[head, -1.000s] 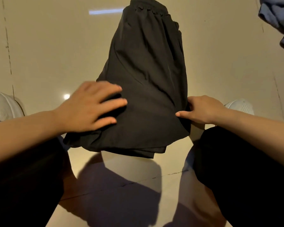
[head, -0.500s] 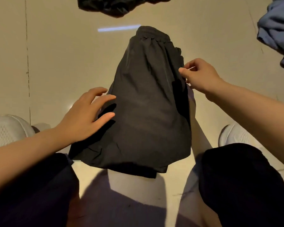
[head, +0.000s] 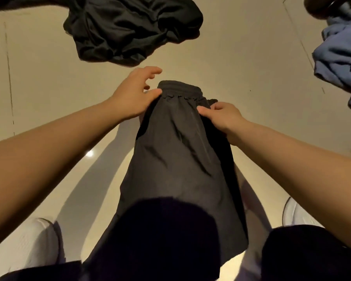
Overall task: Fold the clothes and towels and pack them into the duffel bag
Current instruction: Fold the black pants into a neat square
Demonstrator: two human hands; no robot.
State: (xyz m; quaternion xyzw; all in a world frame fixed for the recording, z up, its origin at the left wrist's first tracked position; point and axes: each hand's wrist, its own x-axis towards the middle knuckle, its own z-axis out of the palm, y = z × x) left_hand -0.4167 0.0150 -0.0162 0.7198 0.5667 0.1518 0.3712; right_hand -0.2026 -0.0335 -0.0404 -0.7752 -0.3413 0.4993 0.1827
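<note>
Black shorts (head: 176, 159) lay flat on the tiled floor (head: 49, 78), folded lengthwise, with the elastic waistband at the far end and the leg hems near the person. Both hands were at the waistband. The left hand (head: 134, 94) was at its left corner, thumb touching the gathered edge while the fingers were spread and loosely bent beyond it, not yet closed on the cloth. The right hand (head: 221, 116) pinched the right side of the waistband, thumb on top and fingers curled under the edge.

Far and a little left, just beyond the left hand, a crumpled black garment (head: 130, 29) lay in a heap. At the far right, well apart from the shorts, lay a bunched blue garment (head: 340, 55). White shoes (head: 28, 246) showed near the bottom corners on either side of the shorts. No duffel bag could be seen.
</note>
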